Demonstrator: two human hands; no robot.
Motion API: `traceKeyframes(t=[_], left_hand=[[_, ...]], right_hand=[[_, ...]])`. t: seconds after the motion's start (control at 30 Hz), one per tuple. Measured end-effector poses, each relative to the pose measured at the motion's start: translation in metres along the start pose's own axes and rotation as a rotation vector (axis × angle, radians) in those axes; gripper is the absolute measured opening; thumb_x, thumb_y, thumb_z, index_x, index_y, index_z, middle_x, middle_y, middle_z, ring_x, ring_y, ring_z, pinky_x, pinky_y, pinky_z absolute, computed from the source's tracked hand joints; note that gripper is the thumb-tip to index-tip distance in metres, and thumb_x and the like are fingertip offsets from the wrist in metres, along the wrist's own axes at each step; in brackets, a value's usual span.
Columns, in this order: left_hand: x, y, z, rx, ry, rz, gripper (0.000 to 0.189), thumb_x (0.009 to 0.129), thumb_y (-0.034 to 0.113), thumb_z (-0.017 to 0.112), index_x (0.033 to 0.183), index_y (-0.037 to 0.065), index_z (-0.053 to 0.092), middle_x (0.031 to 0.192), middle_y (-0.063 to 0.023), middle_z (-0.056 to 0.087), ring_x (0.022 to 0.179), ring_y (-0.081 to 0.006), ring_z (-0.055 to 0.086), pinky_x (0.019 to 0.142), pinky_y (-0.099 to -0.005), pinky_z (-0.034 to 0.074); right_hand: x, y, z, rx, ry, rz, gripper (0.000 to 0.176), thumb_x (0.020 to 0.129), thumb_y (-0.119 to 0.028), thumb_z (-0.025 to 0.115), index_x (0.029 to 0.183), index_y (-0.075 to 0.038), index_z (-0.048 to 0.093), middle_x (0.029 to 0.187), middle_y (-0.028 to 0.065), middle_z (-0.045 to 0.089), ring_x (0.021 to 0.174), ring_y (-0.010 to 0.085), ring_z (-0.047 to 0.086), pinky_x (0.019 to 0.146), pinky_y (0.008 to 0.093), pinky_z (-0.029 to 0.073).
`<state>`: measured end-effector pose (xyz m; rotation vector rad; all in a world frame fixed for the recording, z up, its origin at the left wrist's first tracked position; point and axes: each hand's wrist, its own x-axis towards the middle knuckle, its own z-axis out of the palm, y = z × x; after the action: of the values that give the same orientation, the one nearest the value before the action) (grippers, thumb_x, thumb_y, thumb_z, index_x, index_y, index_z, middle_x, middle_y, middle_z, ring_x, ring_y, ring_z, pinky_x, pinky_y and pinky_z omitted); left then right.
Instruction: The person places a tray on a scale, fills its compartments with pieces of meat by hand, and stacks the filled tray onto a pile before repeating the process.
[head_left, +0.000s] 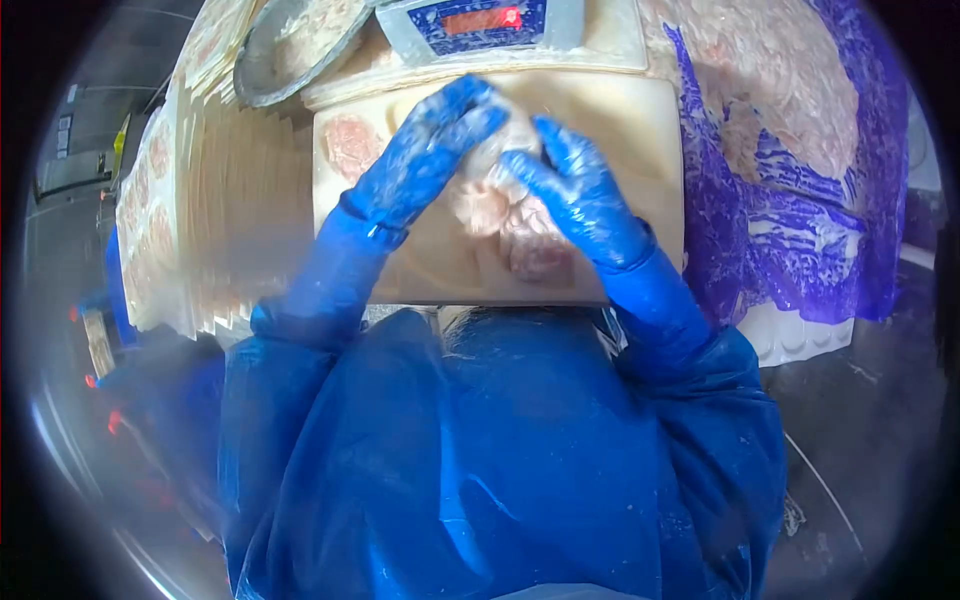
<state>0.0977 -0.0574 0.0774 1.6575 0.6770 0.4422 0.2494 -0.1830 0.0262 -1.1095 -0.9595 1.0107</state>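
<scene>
Both of my hands wear wet blue gloves. My left hand (430, 150) curls its fingers over the upper left side of a lump of pale raw meat (487, 195). From the other side, my right hand (582, 195) grips the same lump, thumb and fingers against it. The lump is over a cream tray (640, 240) with shallow round hollows. Just below it, a pinker piece of raw meat (535, 250) lies in a hollow, and another pink piece (352, 147) fills the hollow at upper left. The fingertips are partly hidden by the meat.
Behind the tray stands a scale (485, 25) with a lit red display, beside a metal bowl (295, 55) of pale meat. Tall stacked trays (245, 170) rise at the left. At right, purple plastic sheeting (790, 250) lies under a large heap of raw meat (770, 80).
</scene>
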Motion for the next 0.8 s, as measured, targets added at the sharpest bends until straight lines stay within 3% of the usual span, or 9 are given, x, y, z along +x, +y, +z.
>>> traceKeyframes(t=[0.2,0.27,0.33,0.4,0.47,0.5,0.53,0.67,0.8], left_hand=[[0.057,0.013,0.012,0.104,0.311,0.306,0.032,0.1,0.021,0.059,0.126,0.003,0.063,0.117,-0.0055,0.066,0.107,-0.0142,0.06,0.094,-0.0311,0.049],[0.046,-0.01,0.023,0.164,0.292,0.345,0.027,0.102,0.019,0.058,0.122,0.004,0.065,0.115,-0.0065,0.067,0.106,-0.013,0.06,0.094,-0.0303,0.049],[0.037,-0.039,0.042,0.446,0.106,0.486,0.025,0.101,0.017,0.058,0.122,0.004,0.066,0.112,-0.0061,0.068,0.104,-0.0139,0.061,0.092,-0.0301,0.049],[0.033,-0.063,0.065,0.497,-0.177,0.222,0.028,0.097,0.012,0.059,0.124,0.007,0.066,0.113,-0.0085,0.068,0.103,-0.0208,0.063,0.092,-0.0329,0.05],[0.034,-0.064,0.07,0.719,-0.217,0.304,0.038,0.094,0.011,0.06,0.132,0.011,0.063,0.119,-0.0124,0.067,0.107,-0.0275,0.063,0.097,-0.0396,0.048],[0.04,-0.067,0.069,0.939,-0.237,0.411,0.043,0.093,0.013,0.06,0.136,0.013,0.06,0.122,-0.013,0.065,0.11,-0.0295,0.061,0.1,-0.0426,0.046],[0.045,-0.068,0.068,1.158,-0.251,0.518,0.049,0.092,0.015,0.06,0.141,0.015,0.056,0.126,-0.0135,0.064,0.113,-0.0314,0.06,0.103,-0.0456,0.044],[0.073,-0.068,0.062,1.232,-0.169,0.822,0.058,0.089,0.018,0.061,0.146,0.018,0.052,0.132,-0.0136,0.062,0.115,-0.0341,0.059,0.104,-0.0442,0.043],[0.048,-0.024,0.074,1.176,-0.086,0.556,0.057,0.092,0.013,0.057,0.148,0.012,0.047,0.145,-0.0139,0.053,0.127,-0.0276,0.053,0.109,-0.0432,0.041]], right_hand=[[-0.015,-0.038,-0.057,0.187,0.199,0.197,0.032,0.095,-0.011,0.068,0.122,0.0,0.057,0.099,0.0056,0.066,0.088,0.0108,0.065,0.072,0.0269,0.054],[-0.042,-0.028,-0.094,-0.411,0.286,0.341,0.027,0.096,-0.011,0.066,0.121,-0.001,0.06,0.104,0.0089,0.068,0.089,0.0153,0.068,0.076,0.0312,0.056],[-0.051,-0.018,-0.122,-0.63,0.364,0.15,0.023,0.097,-0.01,0.064,0.118,-0.002,0.062,0.104,0.0101,0.068,0.09,0.0191,0.068,0.079,0.0334,0.056],[-0.05,-0.022,-0.12,-0.827,0.442,-0.031,0.02,0.097,-0.009,0.063,0.115,-0.002,0.064,0.105,0.0112,0.069,0.092,0.0228,0.068,0.082,0.0357,0.055],[-0.025,-0.037,-0.098,-1.179,0.271,-0.421,0.015,0.095,-0.008,0.064,0.109,-0.003,0.067,0.107,0.0133,0.069,0.097,0.0293,0.066,0.089,0.0385,0.053],[-0.02,-0.021,-0.092,-0.961,0.207,-0.357,0.017,0.094,-0.009,0.063,0.108,-0.005,0.069,0.108,0.0129,0.069,0.102,0.031,0.064,0.094,0.0393,0.05],[-0.019,0.001,-0.101,-1.237,-0.07,-0.302,0.023,0.094,-0.011,0.059,0.114,-0.007,0.068,0.112,0.0124,0.069,0.107,0.0285,0.063,0.097,0.0394,0.048],[-0.044,0.001,-0.118,-1.492,-0.093,-0.267,0.031,0.092,-0.016,0.059,0.121,-0.008,0.065,0.122,0.0098,0.065,0.117,0.0263,0.058,0.102,0.039,0.044],[-0.058,-0.04,-0.11,-1.492,-0.128,0.049,0.043,0.091,-0.022,0.062,0.131,-0.005,0.059,0.133,0.0116,0.06,0.127,0.0315,0.051,0.11,0.0425,0.038]])
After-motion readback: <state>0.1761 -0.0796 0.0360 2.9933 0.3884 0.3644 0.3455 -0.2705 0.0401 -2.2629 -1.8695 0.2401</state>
